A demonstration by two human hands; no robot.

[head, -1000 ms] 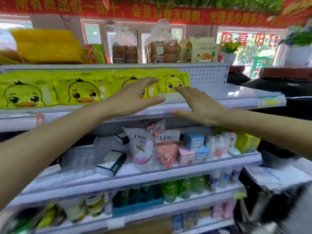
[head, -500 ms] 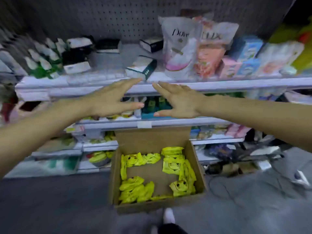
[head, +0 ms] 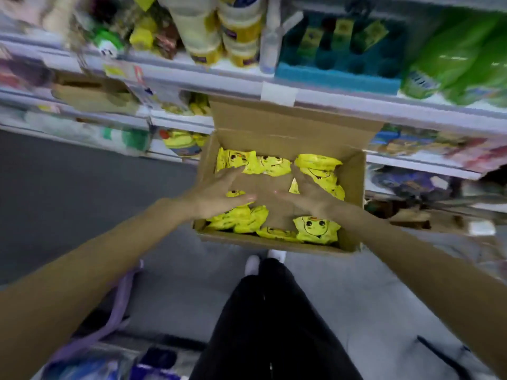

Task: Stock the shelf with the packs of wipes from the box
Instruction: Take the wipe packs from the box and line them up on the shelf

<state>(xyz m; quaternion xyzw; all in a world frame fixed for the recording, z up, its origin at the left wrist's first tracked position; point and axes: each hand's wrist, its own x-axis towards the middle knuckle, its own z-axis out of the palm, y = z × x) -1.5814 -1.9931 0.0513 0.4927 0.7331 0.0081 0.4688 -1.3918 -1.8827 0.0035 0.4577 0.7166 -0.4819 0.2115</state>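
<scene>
Left hand [head: 219, 197] and right hand [head: 311, 194] are hovering over the open cardboard box [head: 354, 187], fingers spread wide and holding nothing, with yellow duck-print wipes packs [head: 241, 219] lying just at the left hand's 6 o'clock and stacked packs [head: 318, 168] at the right hand's 1 o'clock.

One cardboard box [head: 288, 119], about nine yellow packs of wipes [head: 315, 229], and two hands, left [head: 219, 196] and right [head: 310, 196]

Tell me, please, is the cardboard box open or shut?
Open: the cardboard box has its back flap raised, and yellow wipe packs show inside.
</scene>
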